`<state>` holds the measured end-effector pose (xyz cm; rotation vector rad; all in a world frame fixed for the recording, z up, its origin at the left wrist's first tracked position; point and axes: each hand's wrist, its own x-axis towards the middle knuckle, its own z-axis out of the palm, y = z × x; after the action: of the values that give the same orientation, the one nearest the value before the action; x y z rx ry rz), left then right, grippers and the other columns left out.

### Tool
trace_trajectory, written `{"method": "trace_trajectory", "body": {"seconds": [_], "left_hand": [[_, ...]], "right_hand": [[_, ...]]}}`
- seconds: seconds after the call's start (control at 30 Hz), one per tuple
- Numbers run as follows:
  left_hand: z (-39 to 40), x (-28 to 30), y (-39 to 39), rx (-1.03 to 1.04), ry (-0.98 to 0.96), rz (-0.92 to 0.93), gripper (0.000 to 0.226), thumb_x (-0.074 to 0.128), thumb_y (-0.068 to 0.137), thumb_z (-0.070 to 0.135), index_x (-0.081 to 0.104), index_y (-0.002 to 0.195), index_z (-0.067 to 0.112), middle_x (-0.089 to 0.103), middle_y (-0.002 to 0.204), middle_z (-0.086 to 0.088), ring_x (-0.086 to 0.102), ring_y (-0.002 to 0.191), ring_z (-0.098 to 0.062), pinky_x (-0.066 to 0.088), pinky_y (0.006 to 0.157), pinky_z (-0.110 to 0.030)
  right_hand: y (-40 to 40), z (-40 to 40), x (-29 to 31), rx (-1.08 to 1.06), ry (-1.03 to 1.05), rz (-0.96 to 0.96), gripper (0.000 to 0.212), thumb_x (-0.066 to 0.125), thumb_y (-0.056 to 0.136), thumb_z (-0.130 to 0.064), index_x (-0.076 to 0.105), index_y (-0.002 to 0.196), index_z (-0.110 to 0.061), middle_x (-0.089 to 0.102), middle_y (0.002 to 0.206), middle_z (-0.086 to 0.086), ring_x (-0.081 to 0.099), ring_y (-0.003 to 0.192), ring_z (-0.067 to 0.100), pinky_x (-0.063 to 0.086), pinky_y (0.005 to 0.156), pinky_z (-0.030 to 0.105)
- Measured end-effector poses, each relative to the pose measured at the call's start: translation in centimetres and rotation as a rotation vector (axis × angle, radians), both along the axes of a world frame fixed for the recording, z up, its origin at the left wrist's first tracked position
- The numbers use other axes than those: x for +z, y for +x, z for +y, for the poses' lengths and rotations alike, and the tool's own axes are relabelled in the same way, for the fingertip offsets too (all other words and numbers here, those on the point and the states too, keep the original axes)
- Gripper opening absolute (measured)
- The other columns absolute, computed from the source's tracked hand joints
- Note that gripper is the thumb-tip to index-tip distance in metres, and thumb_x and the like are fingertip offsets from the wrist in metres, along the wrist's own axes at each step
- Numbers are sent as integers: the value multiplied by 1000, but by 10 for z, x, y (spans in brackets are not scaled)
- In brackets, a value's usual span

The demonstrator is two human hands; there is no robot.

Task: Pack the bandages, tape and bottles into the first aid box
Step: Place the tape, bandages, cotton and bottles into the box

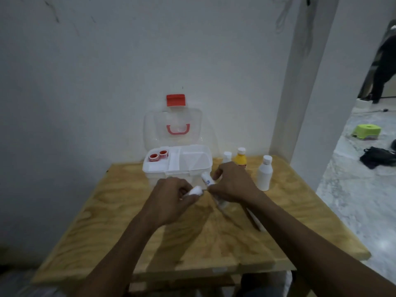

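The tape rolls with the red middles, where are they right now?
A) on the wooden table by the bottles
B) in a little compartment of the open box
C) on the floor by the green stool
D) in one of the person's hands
B: both tape rolls sit in the small left compartment of the first aid box, whose lid stands open against the wall.
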<state>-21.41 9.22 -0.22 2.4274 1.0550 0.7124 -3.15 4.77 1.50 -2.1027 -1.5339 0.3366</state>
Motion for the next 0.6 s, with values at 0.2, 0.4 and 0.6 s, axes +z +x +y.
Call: {"method": "trace_trajectory", "body": {"seconds": [0.2,0.4,0.6], "left_hand": [[47,35,-35,328,82,-160,25,74,81,41,79,87,17,69,68,4,63,64,-2,52,62,-23],[99,36,-43,413,16,-72,24,77,79,34,79,86,11,75,77,-3,68,73,-17,59,74,-38],[128,30,-36,366,-8,40,24,78,78,35,80,82,12,75,75,-3,67,66,-16,61,72,-43]], "right_hand": [[-29,35,40,-22,194,175,32,80,73,-25,70,101,-14,47,85,-9,54,92,16,49,79,30],[-51,100,48,-102,161,337,33,79,64,-15,71,92,-1,72,85,12,71,77,24,59,61,36],[-60,138,40,-104,100,267,23,77,70,-11,55,74,-10,55,67,2,55,58,15,37,47,22]]}}
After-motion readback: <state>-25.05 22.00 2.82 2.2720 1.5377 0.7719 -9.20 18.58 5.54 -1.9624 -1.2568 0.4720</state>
